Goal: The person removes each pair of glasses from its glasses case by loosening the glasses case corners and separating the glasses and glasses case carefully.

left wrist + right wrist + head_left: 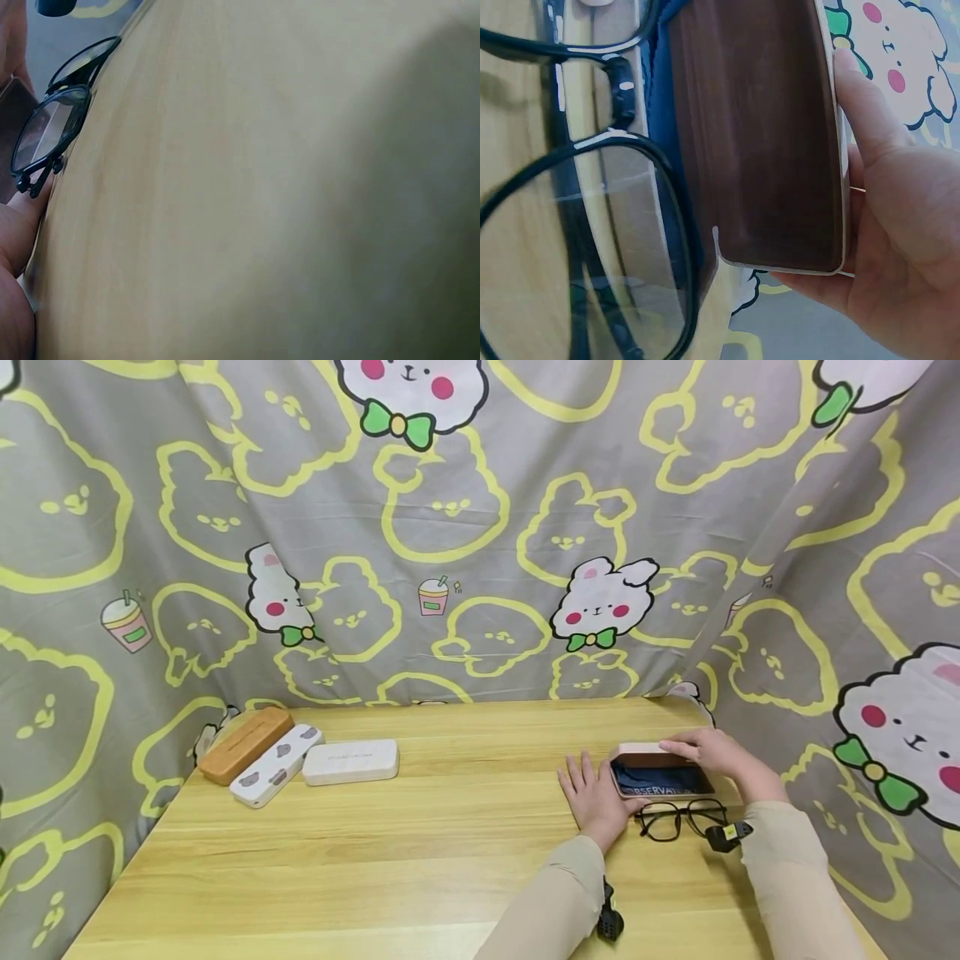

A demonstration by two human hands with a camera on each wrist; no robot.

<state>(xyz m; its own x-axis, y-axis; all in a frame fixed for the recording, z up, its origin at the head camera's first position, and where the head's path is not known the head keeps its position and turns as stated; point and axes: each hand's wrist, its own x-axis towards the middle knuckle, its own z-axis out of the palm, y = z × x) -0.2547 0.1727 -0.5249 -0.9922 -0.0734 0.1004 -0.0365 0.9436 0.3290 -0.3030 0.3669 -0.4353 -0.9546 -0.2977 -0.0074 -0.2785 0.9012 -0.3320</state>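
Note:
An open glasses case (633, 759) with a brown lining lies at the right of the table. Inside is a dark blue cloth (660, 781) with white lettering. My right hand (716, 756) grips the raised lid (769, 135), thumb on its rim and fingers behind. Fingers spread, my left hand (597, 802) rests on the table against the case's left end, its thumb by the front edge. Black-framed glasses (679, 812) lie just in front of the case; in the left wrist view the glasses (81, 88) stand beyond the left thumb.
At the table's left lie three closed cases: an orange-brown case (247, 745), a white case with grey-brown bear prints (277, 766) and a plain white case (351, 762). A patterned grey curtain (480, 577) hangs behind and beside the wooden table (360, 860).

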